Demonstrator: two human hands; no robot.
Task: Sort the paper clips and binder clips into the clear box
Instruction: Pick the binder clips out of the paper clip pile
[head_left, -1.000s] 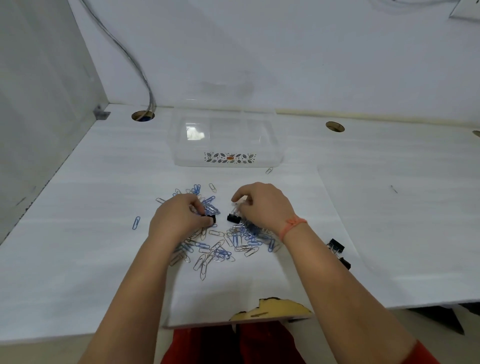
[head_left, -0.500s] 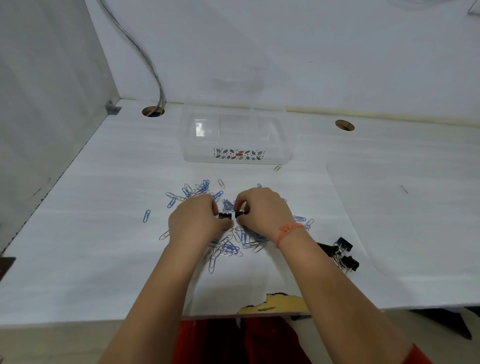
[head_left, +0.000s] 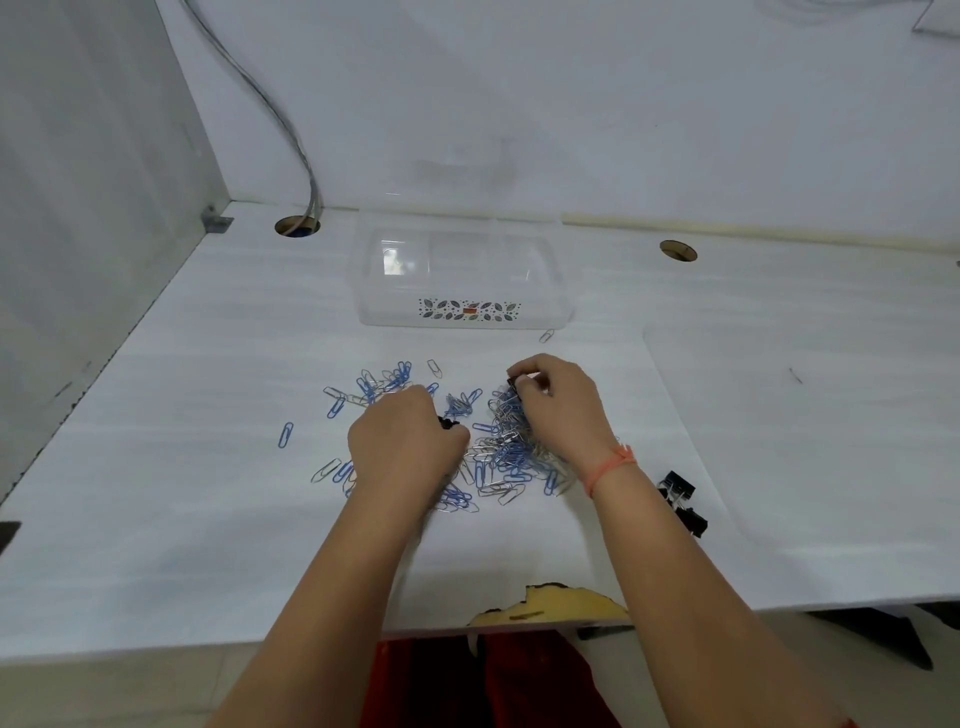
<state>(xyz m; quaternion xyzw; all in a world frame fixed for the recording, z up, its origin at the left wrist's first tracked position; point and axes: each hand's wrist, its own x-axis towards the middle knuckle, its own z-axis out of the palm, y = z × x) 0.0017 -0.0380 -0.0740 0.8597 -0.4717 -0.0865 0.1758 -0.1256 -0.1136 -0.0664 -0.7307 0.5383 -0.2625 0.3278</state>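
1. The left grip (head_left: 408, 449), just left of the frame's centre, is curled knuckles-up over the worktop (head_left: 156, 519). A black binder clip (head_left: 447, 422) shows at its fingertips and is held there; most of the clip is hidden by the fingers.
2. The right grip (head_left: 561, 410), just right of centre, pinches a second black binder clip (head_left: 514, 384) between thumb and curled fingers at its upper left edge. An orange wristband (head_left: 610, 467) circles that wrist.
3. The heap of paper clips (head_left: 501, 457), blue and silver, lies between and partly beneath both grips, thickest under the right one.
4. A thinner scatter of paper clips (head_left: 384, 384) spreads up and left of the left grip, and a lone blue paper clip (head_left: 285, 434) lies well apart, further left.
5. The clear box (head_left: 363, 291) stands above the grips in the upper centre, apart from them. One silver paper clip (head_left: 545, 336) lies just beside its lower right corner, outside the box.
6. A small cluster of loose binder clips (head_left: 680, 499) sits right of the right forearm, on the worktop.
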